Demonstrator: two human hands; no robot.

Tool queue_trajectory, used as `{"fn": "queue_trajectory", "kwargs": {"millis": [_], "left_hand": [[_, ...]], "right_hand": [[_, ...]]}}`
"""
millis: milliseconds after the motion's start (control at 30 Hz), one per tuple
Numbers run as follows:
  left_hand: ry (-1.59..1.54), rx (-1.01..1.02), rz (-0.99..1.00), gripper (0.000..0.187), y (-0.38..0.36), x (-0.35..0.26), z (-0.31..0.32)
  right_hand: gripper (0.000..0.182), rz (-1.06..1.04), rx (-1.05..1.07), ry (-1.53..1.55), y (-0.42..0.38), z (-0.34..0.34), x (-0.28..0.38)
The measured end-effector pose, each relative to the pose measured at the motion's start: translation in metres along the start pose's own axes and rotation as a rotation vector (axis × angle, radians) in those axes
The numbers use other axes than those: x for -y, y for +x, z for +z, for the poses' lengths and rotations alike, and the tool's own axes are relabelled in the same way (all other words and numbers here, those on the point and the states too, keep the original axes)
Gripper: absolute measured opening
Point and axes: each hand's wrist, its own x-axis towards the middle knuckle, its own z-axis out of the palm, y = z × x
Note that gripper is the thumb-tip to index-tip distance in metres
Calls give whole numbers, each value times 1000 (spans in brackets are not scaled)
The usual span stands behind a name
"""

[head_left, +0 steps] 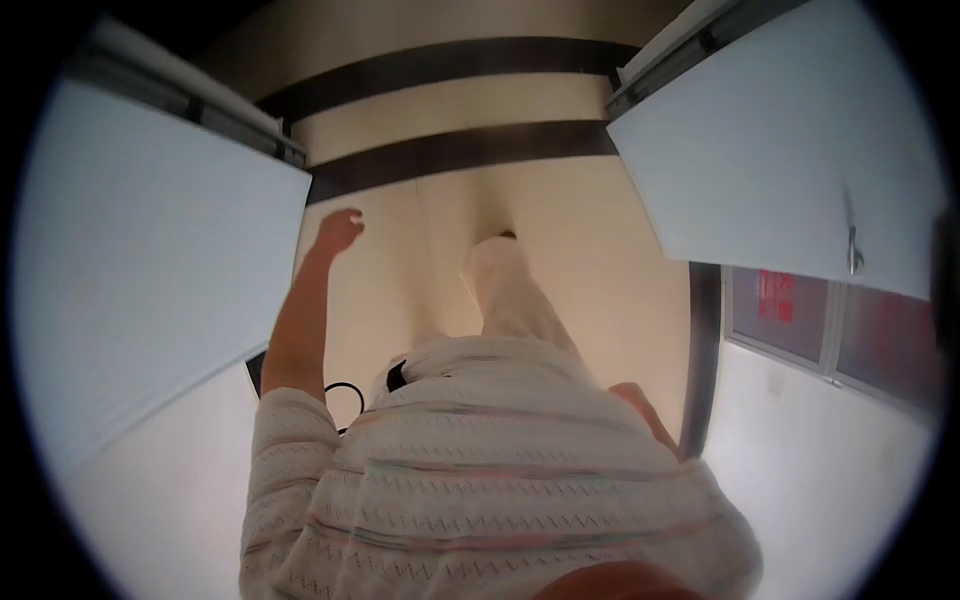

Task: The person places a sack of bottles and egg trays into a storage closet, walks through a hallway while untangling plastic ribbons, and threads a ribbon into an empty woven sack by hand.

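Note:
Ahead of my body on the left, my left hand (pixel 340 231) hangs in the air over the beige floor (pixel 380 270), near the corner of a white panel (pixel 170 240). Its fingers are loosely curled with a small gap, and nothing shows in them. A small part of my right hand (pixel 628 394) shows beside the patterned light shirt (pixel 500 470); its fingers cannot be made out. One leg in light trousers (pixel 515 290) reaches forward, with a dark shoe tip (pixel 507 235) at its end.
On the right stands a white door or panel (pixel 770 150) with a metal handle (pixel 855 252). Behind it are glass panes with red markings (pixel 776 296). Dark bands (pixel 470 148) cross the floor ahead. A thin black loop (pixel 347 387) is near my left elbow.

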Motion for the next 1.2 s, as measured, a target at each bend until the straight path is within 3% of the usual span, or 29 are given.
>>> {"fn": "queue_trajectory", "kwargs": {"millis": [67, 133, 167, 233, 333, 400, 433, 533, 567, 600, 667, 700, 733, 800, 833, 867, 933, 1033, 1067, 1133, 1167, 1200], "left_hand": [[206, 14, 75, 37, -1, 25, 35], [299, 180, 10, 36, -27, 8, 39], [264, 171, -12, 35, -30, -10, 48], [185, 155, -78, 34, -43, -22, 52], [85, 165, -251, 28, -58, 10, 38], [48, 230, -407, 24, -68, 4, 23], [36, 276, -494, 22, -73, -3, 21], [166, 152, -253, 21, -63, 62, 59], [85, 230, -431, 20, -64, 64, 50], [159, 312, -362, 18, -70, 79, 44], [240, 166, -231, 16, -55, 96, 30], [219, 49, -167, 16, -51, 92, 23], [176, 42, -228, 16, -41, 78, 14], [38, 43, -291, 24, -23, 39, -17], [-10, -115, -178, 30, -25, 19, -19], [-75, -95, -181, 31, -22, 3, -19], [-187, -39, -192, 34, -12, -17, -8], [-19, 98, -133, 34, -7, -28, 44], [46, 138, -148, 34, -15, -31, 39], [107, 243, -217, 31, -34, -29, 24], [79, 216, -245, 29, -37, -20, 33], [51, 189, -273, 28, -36, -6, 52]], "right_hand": [[9, -33, -8, 25, 51, -25, -9], [11, -89, 4, 331, 97, -66, 6], [14, -108, -50, 384, 103, -89, 21], [16, -125, -163, 363, 91, -129, 69], [23, -233, -263, 238, 65, -149, 151], [25, -293, -245, 256, 66, -156, 169], [26, -323, -237, 264, 69, -157, 169], [24, -380, -40, 485, 98, -128, 131], [24, -316, 84, 571, 142, -101, 101], [23, -235, 101, 537, 143, -73, 95], [21, -65, 34, 349, 116, -23, 98], [18, -73, -59, 271, 101, -12, 89], [15, -82, -152, 193, 88, -6, 75], [17, -113, 65, 368, 80, -9, 22], [17, -36, 83, 302, 74, -4, 1], [16, 40, 101, 237, 72, 0, -17], [17, -50, 93, 31, 73, 8, -49], [15, 74, 256, 196, 129, -23, -98], [15, 155, 330, 308, 142, -40, -92], [15, -77, 142, 178, 131, -67, -3], [18, -319, 153, 458, 142, -69, 18], [22, -193, -22, 371, 153, -66, 57]]}}
